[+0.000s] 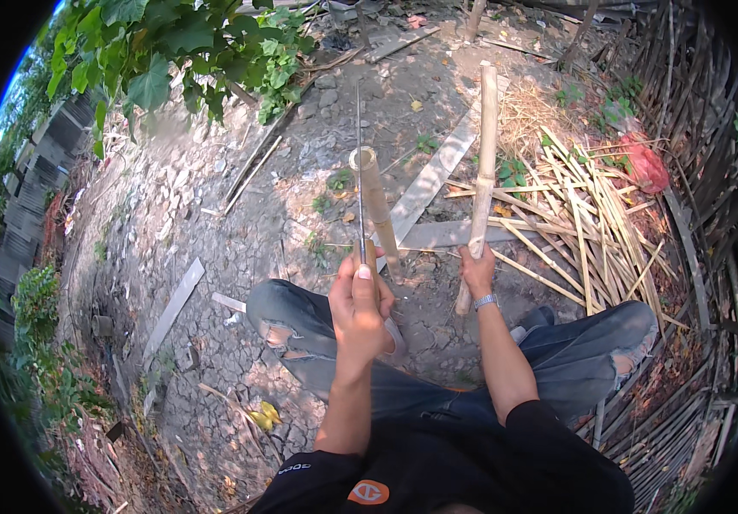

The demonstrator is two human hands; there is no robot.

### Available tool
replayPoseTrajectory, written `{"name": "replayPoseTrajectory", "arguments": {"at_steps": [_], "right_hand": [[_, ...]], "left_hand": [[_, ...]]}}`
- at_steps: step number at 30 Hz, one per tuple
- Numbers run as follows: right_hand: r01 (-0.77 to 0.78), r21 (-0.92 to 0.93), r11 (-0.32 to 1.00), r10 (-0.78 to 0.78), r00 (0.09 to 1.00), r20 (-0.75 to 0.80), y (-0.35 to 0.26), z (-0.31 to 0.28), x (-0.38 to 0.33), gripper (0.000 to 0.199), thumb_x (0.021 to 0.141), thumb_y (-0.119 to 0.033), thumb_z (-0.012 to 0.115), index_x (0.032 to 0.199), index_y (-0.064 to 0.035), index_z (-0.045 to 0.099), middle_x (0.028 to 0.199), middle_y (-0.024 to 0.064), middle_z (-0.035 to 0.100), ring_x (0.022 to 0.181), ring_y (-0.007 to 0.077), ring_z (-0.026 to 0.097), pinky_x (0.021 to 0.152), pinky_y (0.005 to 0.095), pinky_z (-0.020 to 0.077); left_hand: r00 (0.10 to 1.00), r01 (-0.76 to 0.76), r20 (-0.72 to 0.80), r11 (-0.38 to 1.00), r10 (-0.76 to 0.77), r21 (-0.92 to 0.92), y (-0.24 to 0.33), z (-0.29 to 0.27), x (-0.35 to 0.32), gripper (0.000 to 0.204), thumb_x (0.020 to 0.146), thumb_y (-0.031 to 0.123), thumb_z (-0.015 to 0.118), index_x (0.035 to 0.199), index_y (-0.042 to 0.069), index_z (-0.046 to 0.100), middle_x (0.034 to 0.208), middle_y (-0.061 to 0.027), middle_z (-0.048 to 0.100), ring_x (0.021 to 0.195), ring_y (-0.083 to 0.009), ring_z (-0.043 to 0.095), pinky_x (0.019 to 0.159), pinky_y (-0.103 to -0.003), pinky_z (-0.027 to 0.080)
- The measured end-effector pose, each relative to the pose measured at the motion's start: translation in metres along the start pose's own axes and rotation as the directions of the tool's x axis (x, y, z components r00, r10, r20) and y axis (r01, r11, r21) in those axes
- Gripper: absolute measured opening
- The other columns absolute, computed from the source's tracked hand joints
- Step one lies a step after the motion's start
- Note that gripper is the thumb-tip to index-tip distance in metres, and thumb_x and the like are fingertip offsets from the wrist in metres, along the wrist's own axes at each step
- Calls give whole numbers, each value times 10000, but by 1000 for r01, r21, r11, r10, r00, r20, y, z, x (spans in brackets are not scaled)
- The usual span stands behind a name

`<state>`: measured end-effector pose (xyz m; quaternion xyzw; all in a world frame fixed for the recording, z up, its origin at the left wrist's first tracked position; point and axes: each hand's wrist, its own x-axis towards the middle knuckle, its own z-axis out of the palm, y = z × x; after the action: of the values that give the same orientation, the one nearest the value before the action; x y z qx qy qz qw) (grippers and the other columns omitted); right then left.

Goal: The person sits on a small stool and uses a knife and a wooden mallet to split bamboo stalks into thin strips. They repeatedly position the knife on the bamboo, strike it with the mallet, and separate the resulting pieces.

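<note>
My left hand [357,310] is closed round the wooden handle of a large knife [360,193], whose long thin blade points away from me, seen nearly edge-on. Just behind the blade a hollow bamboo tube [376,201] rises from the ground, slightly tilted, its open end up. My right hand [477,272], a watch on its wrist, is wrapped round the lower part of a longer bamboo pole [488,137]. That pole is held nearly upright, its lower end between my bent knees. Blade and pole are apart.
Split bamboo strips [587,227] lie heaped at the right, with a red net bag [643,163] beyond. Flat boards [437,176] lie on the cracked soil past the tube. A stick fence [686,111] borders the right side; leafy branches [180,43] hang at the upper left.
</note>
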<state>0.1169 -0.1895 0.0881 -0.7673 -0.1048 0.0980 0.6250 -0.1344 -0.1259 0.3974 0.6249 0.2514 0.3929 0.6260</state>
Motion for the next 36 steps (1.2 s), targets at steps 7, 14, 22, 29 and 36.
{"name": "replayPoseTrajectory", "arguments": {"at_steps": [7,14,22,29,36], "right_hand": [[457,96,884,-454,889,-57,-281,-65,15,303,849,-184,731,1061,21,663,775,82,672,657,155,623,613,324,506],[659,-112,744,-668,737,-105,-449,-135,13,282,926,-282,687,916,-13,603,666,9,602,533,78,549,511,258,472],[586,-686,431,-335,810,482,-419,-168,-2,371,774,-189,686,1071,32,673,789,213,683,721,348,671,726,425,523],[770,187,610,-747,638,-186,-501,-216,17,197,931,-209,693,885,-35,613,726,18,598,607,111,573,589,282,478],[612,-530,587,-162,730,664,-335,-167,-14,440,781,-230,721,1080,82,641,801,208,666,751,301,676,700,417,519]], "left_hand": [[1000,-25,20,999,24,36,3,-18,-1,481,1050,387,392,1212,-12,607,524,30,431,443,-45,357,431,-232,266],[999,22,42,999,-23,29,11,-20,4,488,1051,393,383,1187,-10,623,505,35,413,439,-45,348,427,-233,260],[988,43,147,997,-52,60,29,-36,23,518,1064,378,355,1175,-38,643,504,44,390,437,-43,312,424,-240,246],[982,143,122,989,-148,44,34,-59,45,536,1059,397,365,1176,-46,643,507,53,358,431,-44,285,420,-235,223],[976,91,194,993,-104,74,28,-67,78,569,1068,426,350,1164,-49,647,523,54,357,434,-50,273,426,-243,219]]}}
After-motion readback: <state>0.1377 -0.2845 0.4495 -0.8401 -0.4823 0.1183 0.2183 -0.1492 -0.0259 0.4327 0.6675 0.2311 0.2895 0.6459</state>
